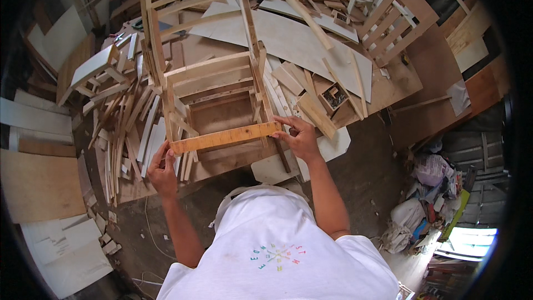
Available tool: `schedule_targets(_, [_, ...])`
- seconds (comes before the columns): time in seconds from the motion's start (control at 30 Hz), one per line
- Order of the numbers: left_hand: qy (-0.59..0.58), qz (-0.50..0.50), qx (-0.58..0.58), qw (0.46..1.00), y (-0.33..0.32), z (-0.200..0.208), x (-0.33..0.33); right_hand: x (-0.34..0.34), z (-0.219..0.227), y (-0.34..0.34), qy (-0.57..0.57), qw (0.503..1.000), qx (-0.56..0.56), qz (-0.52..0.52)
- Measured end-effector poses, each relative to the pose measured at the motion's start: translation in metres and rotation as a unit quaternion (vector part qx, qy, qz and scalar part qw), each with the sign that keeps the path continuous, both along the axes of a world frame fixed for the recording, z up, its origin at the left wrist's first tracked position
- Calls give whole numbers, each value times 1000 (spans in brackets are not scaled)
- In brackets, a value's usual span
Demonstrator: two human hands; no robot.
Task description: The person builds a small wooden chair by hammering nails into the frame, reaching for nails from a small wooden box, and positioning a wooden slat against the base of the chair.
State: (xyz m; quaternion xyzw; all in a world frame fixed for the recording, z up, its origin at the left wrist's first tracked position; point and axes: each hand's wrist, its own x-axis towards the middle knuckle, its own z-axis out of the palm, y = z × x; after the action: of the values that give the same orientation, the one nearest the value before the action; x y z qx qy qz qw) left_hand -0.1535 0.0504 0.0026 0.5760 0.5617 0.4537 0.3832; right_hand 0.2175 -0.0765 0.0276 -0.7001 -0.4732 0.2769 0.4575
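A bare wooden chair frame point(208, 69) with a tall slatted back stands on the workbench in front of me. Across its near side lies a wooden rail point(225, 137), more orange than the rest. My left hand point(162, 171) pinches the rail's left end at the corner of the frame. At the other end my right hand point(300, 138) grips the rail between thumb and fingers. Whether the rail is fastened to the legs I cannot tell.
Loose wooden strips point(125, 128) are heaped left of the frame, near a small white-topped stool point(94, 66). A large pale panel point(311, 44) lies behind to the right. A small box of fasteners point(334, 98) sits nearer. Bags point(411, 211) crowd the floor at right.
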Motion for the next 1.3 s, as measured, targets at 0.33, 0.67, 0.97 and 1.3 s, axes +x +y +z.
schedule_targets(0.33, [57,-78,60,993,0,-12,-22,-9,-21,4,34,994,65,-76])
schedule_targets(0.67, [-65,-21,-33,997,-12,-8,-6,-36,-44,-3,44,982,124,-132])
schedule_targets(0.97, [-84,-23,-14,996,-16,-10,-6,-39,-24,-3,-10,986,100,-130])
schedule_targets(1.3, [19,20,68,997,-28,-3,16,-49,-28,3,-95,966,141,-193])
